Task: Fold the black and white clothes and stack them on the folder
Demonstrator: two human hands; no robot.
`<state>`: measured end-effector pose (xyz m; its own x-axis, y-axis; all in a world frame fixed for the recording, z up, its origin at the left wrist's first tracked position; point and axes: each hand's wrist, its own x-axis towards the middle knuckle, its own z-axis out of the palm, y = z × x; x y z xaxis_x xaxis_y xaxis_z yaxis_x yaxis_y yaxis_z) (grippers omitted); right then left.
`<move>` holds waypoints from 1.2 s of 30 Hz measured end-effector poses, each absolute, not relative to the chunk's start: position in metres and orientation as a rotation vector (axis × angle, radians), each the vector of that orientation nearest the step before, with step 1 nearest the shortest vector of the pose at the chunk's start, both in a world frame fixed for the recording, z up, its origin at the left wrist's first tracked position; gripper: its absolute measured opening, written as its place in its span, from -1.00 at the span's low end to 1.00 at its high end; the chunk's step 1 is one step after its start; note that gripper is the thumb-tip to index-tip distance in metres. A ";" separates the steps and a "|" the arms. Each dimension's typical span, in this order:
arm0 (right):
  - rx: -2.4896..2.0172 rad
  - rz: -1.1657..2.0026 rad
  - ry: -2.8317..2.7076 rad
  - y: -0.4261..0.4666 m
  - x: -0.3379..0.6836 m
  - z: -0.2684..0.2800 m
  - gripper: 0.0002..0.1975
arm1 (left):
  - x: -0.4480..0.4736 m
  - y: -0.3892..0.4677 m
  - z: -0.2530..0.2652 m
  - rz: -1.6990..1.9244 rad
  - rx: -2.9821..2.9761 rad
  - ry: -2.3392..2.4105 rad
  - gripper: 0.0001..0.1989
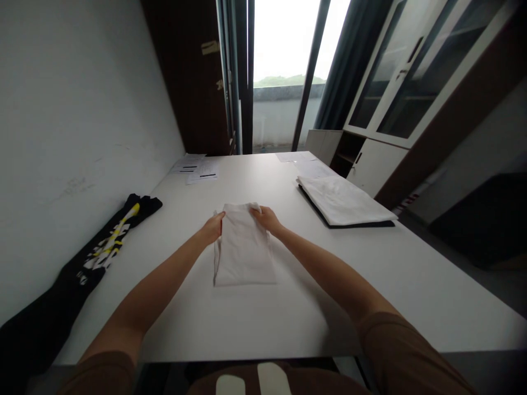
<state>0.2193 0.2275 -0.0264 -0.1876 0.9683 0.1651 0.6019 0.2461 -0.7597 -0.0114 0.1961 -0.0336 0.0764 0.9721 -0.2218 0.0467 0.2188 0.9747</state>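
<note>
A folded white cloth (pixel 245 249), perhaps a garment, is over the middle of the white table (pixel 267 323). My left hand (pixel 213 227) pinches its left side near the far end. On the opposite side, my right hand (pixel 265 218) grips the far right corner, with the thumb on top of the fabric. Both hands are closed on the cloth, and the fingers beneath are partly hidden. Its near edge hangs or lies toward me; whether it touches the tabletop I cannot tell.
A folded white cloth (pixel 346 200) lies on a black one (pixel 358 225) at the right. Black fabric with a yellow and white print (pixel 111 241) lies along the left wall. Paper sheets (pixel 201 170) rest at the far left, more papers (pixel 307 164) at the far right.
</note>
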 end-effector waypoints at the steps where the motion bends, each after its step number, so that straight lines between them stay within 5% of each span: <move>1: -1.485 0.675 -1.929 0.235 0.217 -0.026 -0.63 | -0.011 0.205 -0.037 0.973 1.131 1.328 -0.49; 10: -1.946 0.393 -2.109 0.255 0.197 -0.031 -0.45 | -0.021 0.240 -0.050 0.775 1.560 1.988 -0.71; 15: -1.970 0.285 -2.160 0.251 0.192 -0.038 -0.37 | -0.021 0.237 -0.055 0.587 1.763 2.180 -0.62; 36: -1.769 -0.025 -2.137 0.238 0.205 -0.027 -0.64 | 0.004 0.236 -0.068 0.514 2.379 1.971 -0.64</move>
<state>0.2045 0.2383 -0.0267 -0.1475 0.9463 0.2877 0.9529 0.2139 -0.2152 0.0042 0.2363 -0.0675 0.1541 0.9576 0.2433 0.9544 -0.2080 0.2140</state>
